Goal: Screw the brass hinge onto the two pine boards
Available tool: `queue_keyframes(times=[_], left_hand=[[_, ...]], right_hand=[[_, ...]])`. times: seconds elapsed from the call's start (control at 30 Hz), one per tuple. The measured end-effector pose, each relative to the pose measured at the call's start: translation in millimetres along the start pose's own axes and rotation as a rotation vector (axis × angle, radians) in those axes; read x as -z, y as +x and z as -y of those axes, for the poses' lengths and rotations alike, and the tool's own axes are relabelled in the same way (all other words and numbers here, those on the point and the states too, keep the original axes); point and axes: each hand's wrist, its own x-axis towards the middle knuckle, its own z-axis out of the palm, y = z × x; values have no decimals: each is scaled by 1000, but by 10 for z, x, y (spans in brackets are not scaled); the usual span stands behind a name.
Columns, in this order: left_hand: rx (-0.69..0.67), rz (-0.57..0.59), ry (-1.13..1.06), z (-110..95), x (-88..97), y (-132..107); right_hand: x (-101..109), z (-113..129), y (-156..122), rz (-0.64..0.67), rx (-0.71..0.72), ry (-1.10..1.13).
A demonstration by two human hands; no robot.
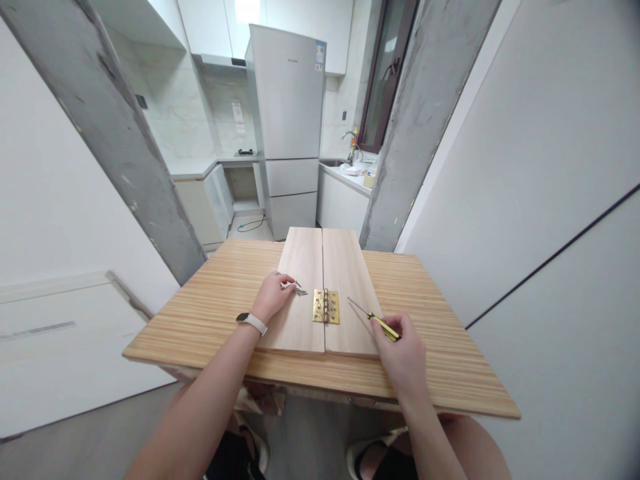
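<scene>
Brass-coloured hinge (326, 307) is lying open across two wooden boards (350, 263).
Hinge is lying left of the right hand (404, 341), nearer the left hand (274, 293), long axis running near to far. Right fingers are wrapping a screwdriver (384, 327) pointing left and far. Left fingers are resting beside screws (301, 292); any pinch is unclear.
</scene>
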Motion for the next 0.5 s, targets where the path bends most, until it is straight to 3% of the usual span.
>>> queue_keyframes(times=[0.3, 0.5], left_hand=[[50, -98, 36, -37, 253, -471], [126, -79, 109, -5, 217, -860]], right_hand=[[-423, -46, -19, 176, 232, -279], [-395, -49, 96, 211, 298, -295]])
